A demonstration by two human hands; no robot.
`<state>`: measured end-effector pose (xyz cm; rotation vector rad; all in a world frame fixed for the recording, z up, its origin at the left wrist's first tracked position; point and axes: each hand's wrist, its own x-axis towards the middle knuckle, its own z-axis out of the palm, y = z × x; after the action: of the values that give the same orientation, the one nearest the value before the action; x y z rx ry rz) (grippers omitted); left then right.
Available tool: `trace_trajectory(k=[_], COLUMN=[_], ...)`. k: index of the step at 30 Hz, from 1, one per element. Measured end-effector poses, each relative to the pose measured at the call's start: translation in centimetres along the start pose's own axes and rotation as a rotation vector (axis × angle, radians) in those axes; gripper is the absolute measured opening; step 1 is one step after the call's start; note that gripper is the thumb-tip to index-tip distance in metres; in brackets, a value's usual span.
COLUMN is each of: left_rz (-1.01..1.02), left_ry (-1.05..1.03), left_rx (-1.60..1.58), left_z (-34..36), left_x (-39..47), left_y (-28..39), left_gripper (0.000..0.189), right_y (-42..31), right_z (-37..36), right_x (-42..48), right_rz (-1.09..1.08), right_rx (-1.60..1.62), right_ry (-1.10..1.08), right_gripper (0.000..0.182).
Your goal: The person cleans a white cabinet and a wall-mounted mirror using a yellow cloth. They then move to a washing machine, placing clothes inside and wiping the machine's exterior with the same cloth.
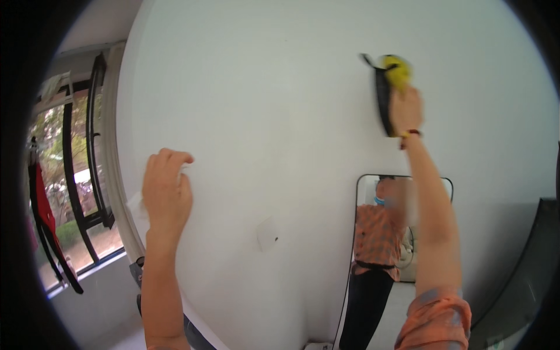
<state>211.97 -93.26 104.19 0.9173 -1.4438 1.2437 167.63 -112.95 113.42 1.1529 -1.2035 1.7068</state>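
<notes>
My right hand is raised at the upper right, gripping a black and yellow item with a small black loop at its top; blur hides its exact kind. It is held against or close to the white wall. My left hand is lifted at the left before the wall, fingers curled and thumb apart. Something pale shows between thumb and forefinger, too small to tell whether it is held.
Below my right hand a black-framed mirror stands by the wall. A wall plate sits left of it. At the far left are a window, a curtain and hanging red and black straps. A dark curved object stands at right.
</notes>
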Motion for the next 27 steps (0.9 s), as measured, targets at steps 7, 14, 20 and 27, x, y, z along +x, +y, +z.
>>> trace_trajectory(k=[7, 14, 20, 27], left_rz=[0.051, 0.157, 0.184, 0.207], left_ry=[-0.108, -0.251, -0.307, -0.318], left_rx=[0.066, 0.139, 0.251, 0.247], left_z=[2.5, 5.1, 8.8, 7.7], left_x=[2.2, 8.0, 10.0, 9.4], left_y=[0.8, 1.7, -0.9, -0.8], left_gripper=[0.03, 0.027, 0.024, 0.024], right_y=[10.6, 4.7, -6.3, -18.9], right_z=[2.3, 8.4, 13.5, 16.1], right_x=[2.4, 6.9, 12.0, 17.1], right_rz=[0.364, -0.059, -0.292, -0.226], right_rx=[-0.56, -0.473, -0.072, 0.246], right_ry=[0.136, 0.134, 0.483, 0.586], right_gripper=[0.059, 0.048, 0.044, 0.048])
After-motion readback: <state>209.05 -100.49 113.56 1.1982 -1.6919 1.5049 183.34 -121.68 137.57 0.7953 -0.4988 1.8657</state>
